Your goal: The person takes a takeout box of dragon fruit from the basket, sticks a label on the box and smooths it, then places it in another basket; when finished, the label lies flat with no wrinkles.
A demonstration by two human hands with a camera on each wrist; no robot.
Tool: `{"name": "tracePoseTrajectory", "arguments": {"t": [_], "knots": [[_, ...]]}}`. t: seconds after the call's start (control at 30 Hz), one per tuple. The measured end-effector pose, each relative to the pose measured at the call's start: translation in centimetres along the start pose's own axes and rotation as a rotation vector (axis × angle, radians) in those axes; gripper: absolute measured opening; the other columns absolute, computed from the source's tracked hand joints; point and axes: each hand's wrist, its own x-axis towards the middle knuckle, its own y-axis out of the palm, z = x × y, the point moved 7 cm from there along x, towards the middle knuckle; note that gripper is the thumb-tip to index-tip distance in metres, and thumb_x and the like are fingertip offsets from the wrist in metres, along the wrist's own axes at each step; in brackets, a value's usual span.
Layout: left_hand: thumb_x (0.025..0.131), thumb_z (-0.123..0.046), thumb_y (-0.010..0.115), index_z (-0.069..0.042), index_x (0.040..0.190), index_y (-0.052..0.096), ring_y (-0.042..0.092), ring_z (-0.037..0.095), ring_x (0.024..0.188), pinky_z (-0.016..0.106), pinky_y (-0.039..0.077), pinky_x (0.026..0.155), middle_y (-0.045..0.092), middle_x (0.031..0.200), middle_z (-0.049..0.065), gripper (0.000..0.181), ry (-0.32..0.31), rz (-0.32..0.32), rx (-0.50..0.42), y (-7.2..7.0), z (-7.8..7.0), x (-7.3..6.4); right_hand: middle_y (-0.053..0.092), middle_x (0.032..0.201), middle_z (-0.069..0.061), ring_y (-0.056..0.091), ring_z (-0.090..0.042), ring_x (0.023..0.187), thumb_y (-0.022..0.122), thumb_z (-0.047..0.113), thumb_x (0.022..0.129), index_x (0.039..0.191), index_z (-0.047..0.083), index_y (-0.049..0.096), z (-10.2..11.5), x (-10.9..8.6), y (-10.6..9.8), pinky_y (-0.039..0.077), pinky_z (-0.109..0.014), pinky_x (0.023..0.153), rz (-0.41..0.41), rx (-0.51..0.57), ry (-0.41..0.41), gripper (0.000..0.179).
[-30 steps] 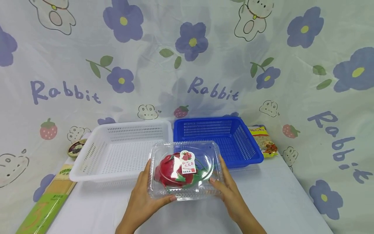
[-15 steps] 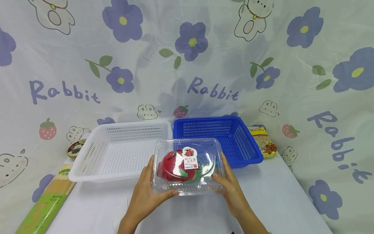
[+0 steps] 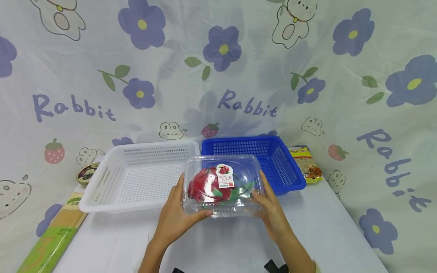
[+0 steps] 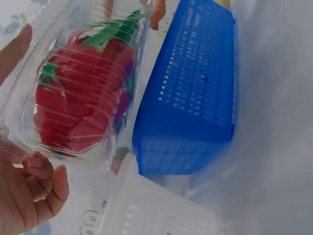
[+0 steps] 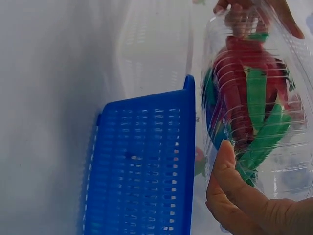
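Between both hands, a clear plastic clamshell box [image 3: 223,204] is held up in front of the baskets in the head view. Inside it lies a red dragon fruit [image 3: 205,185] with green scales, and the lid bears a white label [image 3: 225,176]. My left hand [image 3: 175,216] grips the box's left end, thumb along the near edge. At the other end my right hand [image 3: 273,212] holds on, its thumb over the lid. The left wrist view shows the ribbed side of the box [image 4: 83,88] and curled fingertips [image 4: 39,166] at its end.
A white basket [image 3: 88,203] and a blue basket [image 3: 300,184] stand side by side behind the box. At left are a green and tan packet [image 3: 54,235] and a round tin [image 3: 85,172]. A yellow food bag [image 3: 307,165] lies right of the blue basket.
Both hands have carried the clamshell box forward and a little to the right, so it overlaps the blue basket more in the head view. The baskets and packets stay put.
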Motion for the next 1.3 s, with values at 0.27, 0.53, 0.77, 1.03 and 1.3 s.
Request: {"name": "tracePoseTrajectory", "arguments": {"t": [0.27,0.53,0.77,1.03,1.3], "knots": [[0.062,-0.066,0.084,-0.029,0.16,0.011,0.053,0.032,0.124,0.062,0.047,0.096,0.046,0.144,0.008,0.127,0.016,0.007,-0.016,0.4,-0.4,1.0,0.026,0.158,-0.007,0.054,-0.024,0.116,0.051,0.025,0.1,0.159,0.036,0.014,0.5,0.8,-0.8,0.048,-0.045,0.093,-0.021,0.076,-0.005,0.071],[0.066,-0.064,0.083,-0.029,0.16,0.012,0.052,0.031,0.125,0.063,0.045,0.098,0.046,0.144,0.009,0.123,0.028,0.021,-0.052,1.0,-0.5,1.9,0.03,0.157,-0.011,0.063,-0.018,0.104,0.048,0.021,0.101,0.16,0.033,0.015,0.7,1.6,-1.4,0.055,-0.039,0.084,-0.027,0.113,-0.018,0.069],[0.068,-0.063,0.082,-0.033,0.16,0.01,0.052,0.034,0.127,0.064,0.044,0.098,0.043,0.148,0.009,0.12,0.023,0.039,-0.063,1.3,-0.6,2.3,0.033,0.153,-0.014,0.065,-0.018,0.096,0.045,0.019,0.101,0.16,0.029,0.018,0.6,2.3,-2.1,0.059,-0.038,0.074,-0.051,0.123,-0.033,0.066],[0.072,-0.063,0.079,-0.034,0.16,0.01,0.039,0.04,0.141,0.068,0.038,0.102,0.029,0.161,0.008,0.115,0.025,0.058,-0.072,1.7,-0.4,2.5,0.04,0.145,-0.013,0.063,-0.021,0.102,0.044,0.021,0.102,0.158,0.03,0.024,0.6,3.0,-2.6,0.059,-0.041,0.077,-0.073,0.124,-0.038,0.061],[0.073,-0.063,0.078,-0.038,0.159,0.005,0.062,0.026,0.1,0.045,0.053,0.076,0.061,0.123,0.01,0.116,0.017,0.035,-0.055,2.0,0.1,2.4,0.041,0.131,-0.014,0.063,-0.024,0.1,0.043,0.021,0.102,0.16,0.029,0.019,0.7,3.7,-3.2,0.06,-0.039,0.072,-0.116,0.131,-0.014,0.062]]}}
